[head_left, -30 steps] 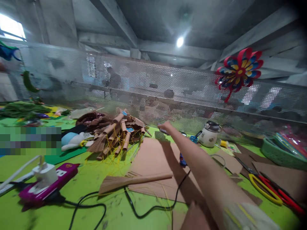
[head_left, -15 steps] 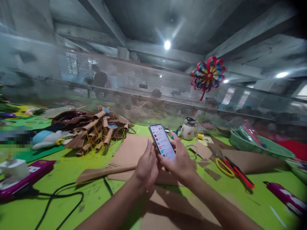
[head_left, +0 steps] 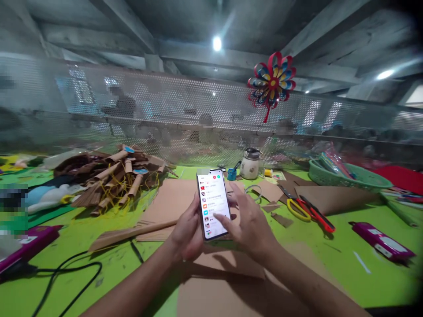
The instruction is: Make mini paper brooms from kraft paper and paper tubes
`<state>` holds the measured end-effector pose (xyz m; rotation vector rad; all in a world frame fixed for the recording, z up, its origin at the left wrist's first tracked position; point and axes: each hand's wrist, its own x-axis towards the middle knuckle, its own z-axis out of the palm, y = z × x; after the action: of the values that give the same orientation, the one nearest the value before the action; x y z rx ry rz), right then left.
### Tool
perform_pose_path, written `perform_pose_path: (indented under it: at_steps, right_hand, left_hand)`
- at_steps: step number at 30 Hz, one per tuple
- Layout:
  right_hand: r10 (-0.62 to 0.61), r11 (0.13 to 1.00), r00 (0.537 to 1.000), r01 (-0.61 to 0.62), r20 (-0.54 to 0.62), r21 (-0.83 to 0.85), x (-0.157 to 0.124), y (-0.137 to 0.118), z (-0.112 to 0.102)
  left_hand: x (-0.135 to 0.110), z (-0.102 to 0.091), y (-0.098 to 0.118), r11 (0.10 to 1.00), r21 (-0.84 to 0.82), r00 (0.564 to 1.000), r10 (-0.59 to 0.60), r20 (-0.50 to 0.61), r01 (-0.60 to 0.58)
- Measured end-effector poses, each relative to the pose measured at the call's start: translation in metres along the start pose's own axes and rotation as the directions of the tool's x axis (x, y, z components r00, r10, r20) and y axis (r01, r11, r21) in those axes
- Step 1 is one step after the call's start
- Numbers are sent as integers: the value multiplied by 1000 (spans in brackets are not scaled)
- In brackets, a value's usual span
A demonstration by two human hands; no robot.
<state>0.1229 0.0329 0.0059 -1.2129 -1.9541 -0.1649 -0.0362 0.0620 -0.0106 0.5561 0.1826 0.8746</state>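
A smartphone (head_left: 214, 207) with a lit screen showing a list stands tilted up in front of me. My left hand (head_left: 188, 231) is closed around its left side and lower back. My right hand (head_left: 249, 224) hovers at its right side, fingers apart, with the thumb over the lower part of the screen. Under both hands lie sheets of brown paper (head_left: 218, 288). To the left of my left hand is a folded brown paper fan shape (head_left: 122, 233).
Brown paper bundles with yellow string (head_left: 128, 176) lie at left. Yellow-handled scissors (head_left: 299, 210) and a red-handled cutter (head_left: 319, 215) lie at right, near a green basket (head_left: 343, 178). A white jar (head_left: 250, 166) stands behind the phone. Black cable (head_left: 74, 268) loops at left.
The phone has come closer and turned more upright, facing me. My right hand has moved off its edge, bringing the thumb over the screen. The view has shifted slightly.
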Motion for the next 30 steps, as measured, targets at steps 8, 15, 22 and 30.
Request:
perform_pose_path:
  at_steps: [8, 15, 22, 30]
  right_hand:
    - [-56, 994, 998, 59, 33, -97, 7, 15, -2]
    - [-41, 994, 998, 46, 50, -101, 5, 19, 5]
    - [-53, 998, 998, 54, 13, -41, 4, 18, 3]
    - [-56, 995, 990, 66, -126, 78, -7, 23, 5]
  left_hand:
    - [1, 2, -10, 1000, -2, 998, -29, -48, 29]
    - [-1, 6, -9, 998, -24, 996, -59, -71, 57]
    - [-3, 6, -6, 998, -8, 995, -66, -76, 65]
    - [-1, 4, -3, 998, 38, 984, -42, -170, 49]
